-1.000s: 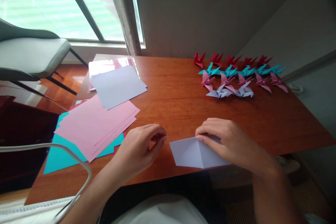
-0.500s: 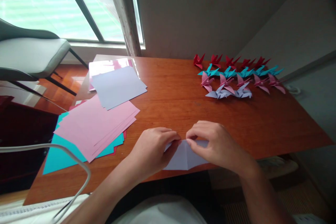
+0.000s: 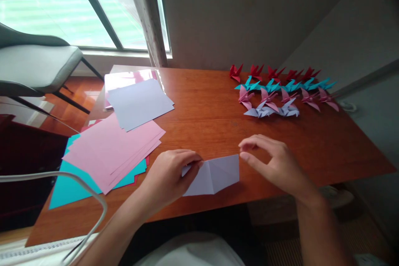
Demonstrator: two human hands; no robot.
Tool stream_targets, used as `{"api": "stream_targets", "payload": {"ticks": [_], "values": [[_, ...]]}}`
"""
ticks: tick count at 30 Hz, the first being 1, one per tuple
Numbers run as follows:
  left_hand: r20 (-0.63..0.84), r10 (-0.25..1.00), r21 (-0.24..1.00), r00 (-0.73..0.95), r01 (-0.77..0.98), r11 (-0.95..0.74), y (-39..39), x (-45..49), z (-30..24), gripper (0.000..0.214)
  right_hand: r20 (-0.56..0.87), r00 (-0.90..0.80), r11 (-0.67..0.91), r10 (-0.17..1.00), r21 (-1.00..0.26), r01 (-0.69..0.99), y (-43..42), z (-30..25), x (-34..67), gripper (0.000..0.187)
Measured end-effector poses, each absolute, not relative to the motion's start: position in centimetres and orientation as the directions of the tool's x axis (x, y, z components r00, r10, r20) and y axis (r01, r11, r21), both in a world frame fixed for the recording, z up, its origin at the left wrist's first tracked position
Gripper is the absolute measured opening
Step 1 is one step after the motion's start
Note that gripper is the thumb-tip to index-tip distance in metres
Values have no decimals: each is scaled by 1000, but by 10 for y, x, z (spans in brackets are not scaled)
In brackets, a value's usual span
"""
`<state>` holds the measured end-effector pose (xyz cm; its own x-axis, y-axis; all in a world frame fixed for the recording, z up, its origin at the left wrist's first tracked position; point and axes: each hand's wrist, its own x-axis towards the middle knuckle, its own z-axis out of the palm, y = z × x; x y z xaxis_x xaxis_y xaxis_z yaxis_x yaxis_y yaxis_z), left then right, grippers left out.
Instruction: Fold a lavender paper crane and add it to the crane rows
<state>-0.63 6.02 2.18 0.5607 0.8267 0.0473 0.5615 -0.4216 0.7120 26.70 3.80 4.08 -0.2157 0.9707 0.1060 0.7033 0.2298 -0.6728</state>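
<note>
The left grip [image 3: 177, 174] is pinched, thumb to fingertips, on the upper edge of a folded lilac paper [image 3: 226, 170]. My right grip [image 3: 271, 164] is empty, thumb and fingers curved well apart, just beside the paper's upper right corner. The paper sits between my hands at the near edge of the desk [image 3: 199, 124], a crease running down its middle; I can't tell whether its lower edge touches the wood. To the left I see fanned pink sheets [image 3: 115, 149] over turquoise sheets [image 3: 71, 189], with lilac sheets [image 3: 140, 104] overlapping the pink beyond. At the far right stand rows of paper birds: red birds [image 3: 256, 72] rearmost, then turquoise birds [image 3: 272, 86], pink birds [image 3: 245, 99] and two lilac birds [image 3: 264, 110].
</note>
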Motion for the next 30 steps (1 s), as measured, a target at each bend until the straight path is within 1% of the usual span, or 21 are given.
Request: {"api": "stream_targets", "payload": {"ticks": [1, 4, 7, 13, 18, 26, 30], "values": [[46, 824, 720, 565, 553, -419, 60, -4, 22, 20, 79, -257, 238, 963, -697, 677, 38, 39, 261, 10], [39, 817, 736, 575, 537, -413, 59, 2, 26, 19, 33, -310, 232, 950, -739, 633, 37, 35, 245, 5], [7, 797, 742, 604, 531, -409, 58, 7, 30, 17, 22, -356, 249, 934, -756, 605, 35, 34, 236, 10], [-15, 743, 778, 670, 475, -413, 54, 18, 31, 19, 52, -471, 362, 881, -715, 598, 31, 41, 228, 8], [8, 746, 799, 666, 444, -405, 53, 20, 33, 19, 61, -442, 351, 895, -710, 611, 31, 47, 237, 8], [-1, 775, 800, 632, 465, -379, 52, 0, 29, 19, 59, -347, 282, 936, -716, 639, 33, 53, 269, 11], [-15, 810, 791, 587, 503, -350, 52, -10, 27, 19, 57, -330, 268, 942, -717, 643, 33, 53, 272, 11]]}}
